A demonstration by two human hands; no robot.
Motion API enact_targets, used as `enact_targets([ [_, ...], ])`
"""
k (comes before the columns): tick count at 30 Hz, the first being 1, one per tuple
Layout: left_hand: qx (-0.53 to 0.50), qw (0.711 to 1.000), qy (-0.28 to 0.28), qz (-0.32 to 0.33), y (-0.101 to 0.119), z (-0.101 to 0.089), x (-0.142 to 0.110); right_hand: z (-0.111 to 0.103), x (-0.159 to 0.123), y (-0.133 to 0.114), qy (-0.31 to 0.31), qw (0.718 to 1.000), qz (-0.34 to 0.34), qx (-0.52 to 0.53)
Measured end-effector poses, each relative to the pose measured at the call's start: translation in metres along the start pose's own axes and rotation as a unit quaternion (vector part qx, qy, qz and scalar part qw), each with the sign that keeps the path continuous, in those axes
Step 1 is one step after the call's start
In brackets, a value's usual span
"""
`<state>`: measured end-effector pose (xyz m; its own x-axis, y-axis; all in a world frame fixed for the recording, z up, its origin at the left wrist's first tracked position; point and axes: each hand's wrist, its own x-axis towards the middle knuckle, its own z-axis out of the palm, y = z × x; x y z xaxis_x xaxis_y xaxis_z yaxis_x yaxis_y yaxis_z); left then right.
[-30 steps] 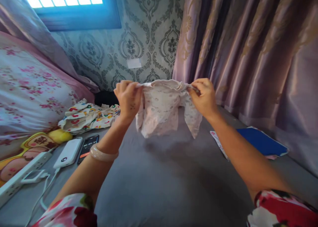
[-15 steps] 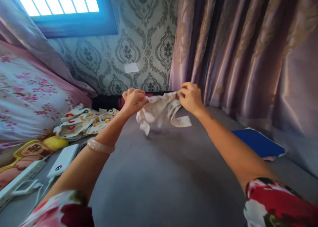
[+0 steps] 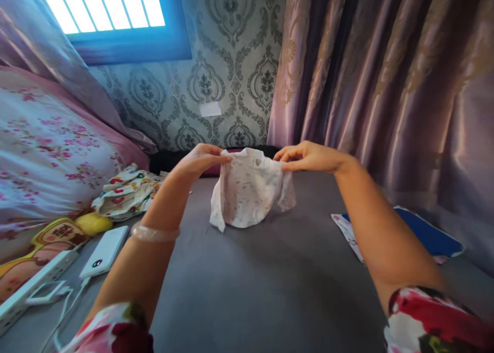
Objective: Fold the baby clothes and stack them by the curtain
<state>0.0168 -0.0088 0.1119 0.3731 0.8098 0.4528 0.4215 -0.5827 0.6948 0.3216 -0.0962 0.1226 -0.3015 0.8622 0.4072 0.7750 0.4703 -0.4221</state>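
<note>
A small white long-sleeved baby shirt (image 3: 250,191) with a faint print hangs between my two hands, its collar up and its sleeves drooping at each side. My left hand (image 3: 204,159) pinches the left shoulder between thumb and fingers. At the other shoulder, my right hand (image 3: 306,156) grips the fabric the same way. The shirt's lower hem is close to the grey bed sheet (image 3: 247,291); whether it touches I cannot tell.
On the left lie a colourful patterned cloth (image 3: 129,193), a white power bank (image 3: 104,252) with a cable, a power strip (image 3: 38,283) and a yellow plush toy (image 3: 57,234). Blue folded fabric (image 3: 424,232) lies right. Curtains (image 3: 370,85) hang along the right side.
The shirt was bunched and blurred with motion; now it hangs spread open, front showing. Both hands have kept hold of it and sit slightly lower in view.
</note>
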Motion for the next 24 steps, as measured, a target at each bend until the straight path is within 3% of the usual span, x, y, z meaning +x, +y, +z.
enact_targets([
  [1,-0.056,0.997,-0.055,-0.007,0.003,-0.006,-0.004,-0.005,-0.004,-0.001,-0.032,0.998,-0.006,0.047],
  [3,-0.096,0.988,-0.111,-0.046,0.006,-0.014,-0.009,-0.01,-0.007,-0.001,-0.03,0.995,0.02,0.096],
  [6,-0.062,0.988,-0.11,-0.088,0.01,-0.01,-0.008,-0.007,-0.004,-0.003,-0.002,0.992,0.049,0.112],
  [10,-0.133,0.98,-0.145,-0.037,0.006,0.001,-0.001,-0.002,-0.001,-0.004,-0.048,0.986,0.04,0.155],
  [16,-0.105,0.992,-0.024,-0.06,-0.017,0.009,0.009,0.006,0.009,0.023,0.06,0.984,0.085,0.144],
  [24,-0.154,0.988,0.02,-0.001,-0.028,0.026,0.019,0.021,0.016,0.03,0.165,0.98,0.079,0.081],
])
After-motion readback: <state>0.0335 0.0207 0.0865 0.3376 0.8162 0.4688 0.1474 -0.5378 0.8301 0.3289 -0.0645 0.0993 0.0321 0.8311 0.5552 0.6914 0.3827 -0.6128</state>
